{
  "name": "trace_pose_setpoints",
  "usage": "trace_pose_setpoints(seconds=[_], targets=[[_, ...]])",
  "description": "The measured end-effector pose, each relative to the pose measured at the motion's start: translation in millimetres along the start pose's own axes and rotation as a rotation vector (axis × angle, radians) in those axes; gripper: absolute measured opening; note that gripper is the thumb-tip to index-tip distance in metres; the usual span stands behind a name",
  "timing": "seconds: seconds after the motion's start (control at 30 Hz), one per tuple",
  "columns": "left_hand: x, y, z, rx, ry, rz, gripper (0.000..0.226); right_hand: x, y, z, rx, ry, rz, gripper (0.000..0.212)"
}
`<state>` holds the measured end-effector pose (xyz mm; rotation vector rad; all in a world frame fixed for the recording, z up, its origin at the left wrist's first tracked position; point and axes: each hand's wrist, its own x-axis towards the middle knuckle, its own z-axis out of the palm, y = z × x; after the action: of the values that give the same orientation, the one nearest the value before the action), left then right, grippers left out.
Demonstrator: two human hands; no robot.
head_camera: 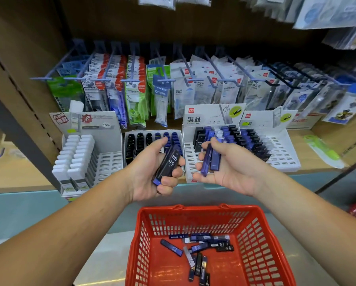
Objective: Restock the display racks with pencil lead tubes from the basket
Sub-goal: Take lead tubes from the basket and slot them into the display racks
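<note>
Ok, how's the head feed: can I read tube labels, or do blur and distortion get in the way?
Head view: the HB 0.5 print on the tube in the left hand is sharp. Head view, top right: the hanging packets are blurred. Head view, bottom: labels on the loose tubes in the basket look soft; the wide lens bows the shelf edge.

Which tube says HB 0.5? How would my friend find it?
Start at the red plastic basket at the bottom; two hands are just above it. The left hand grips a dark tube with a blue cap. Unlike the plain blue tubes in the right hand, it shows white HB 0.5 lettering.
</note>
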<state>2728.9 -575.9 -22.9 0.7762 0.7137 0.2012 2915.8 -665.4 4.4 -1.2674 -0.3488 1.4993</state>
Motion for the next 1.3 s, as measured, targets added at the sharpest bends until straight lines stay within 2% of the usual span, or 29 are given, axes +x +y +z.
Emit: trace_pose_setpoints(seconds=[0.13,0.2,0.3,0.43,0.5,0.6,0.67,0.73,0.83,0.93,1.03,1.13,1.2,1.3], targets=[[-1.9,-0.6,2.9,0.083,-0.029,-0.003,0.066,-0.3,-3.5,-2.5,-0.007,-0.081,0.047,0.06],[-2.3,-1.1,3.8,0.135,-0.026,0.005,0.063,2.3,-3.5,-5.8,-0.007,-0.1,0.046,0.065],[-2.5,-0.9,6.2,0.159,-0.016,0.016,0.065,3.6,-3.8,-8.1,-0.049,-0.12,0.047,0.061],[-1.0,0.3,7.8,0.076,-0.033,0.029,0.071,1.3,-3.7,-6.4,-0.151,-0.135,0.013,0.057],[0.6,0.1,8.7,0.042,-0.043,0.034,0.069,1.0,-1.3,-5.3,-0.24,-0.136,-0.05,0.045],[1.3,-2.5,11.5,0.034,-0.089,0.028,0.074,0.1,6.3,-0.9,-0.499,-0.122,-0.229,0.019],[0.8,-4.7,14.6,0.061,-0.122,0.015,0.078,0.4,11.2,1.2,-0.616,-0.113,-0.333,0.029],[-0.2,-6.9,18.1,0.084,-0.131,0.018,0.078,1.6,14.4,1.9,-0.649,-0.118,-0.4,0.029],[-0.9,-6.9,20.2,0.114,-0.115,0.052,0.075,5.2,16.2,0.9,-0.65,-0.112,-0.401,0.025],[-1.2,-8.2,18.9,0.182,-0.085,0.112,0.054,9.2,17.6,-0.2,-0.645,-0.166,-0.376,0.028],[-2.3,-10.8,18.9,0.225,-0.129,0.164,0.005,8.9,18.0,3.0,-0.646,-0.165,-0.376,0.029],[-1.5,-11.3,17.8,0.17,-0.138,0.165,0.009,9.2,18.5,1.6,-0.613,-0.044,-0.393,0.023],[-1.0,-10.0,18.4,0.102,-0.07,0.187,0.005,9.9,16.6,0.3,-0.552,0.014,-0.404,0.016],[3.2,-7.5,17.6,-0.072,0.093,0.258,0.01,8.1,14.3,-0.8,-0.522,0.049,-0.336,0.031]])
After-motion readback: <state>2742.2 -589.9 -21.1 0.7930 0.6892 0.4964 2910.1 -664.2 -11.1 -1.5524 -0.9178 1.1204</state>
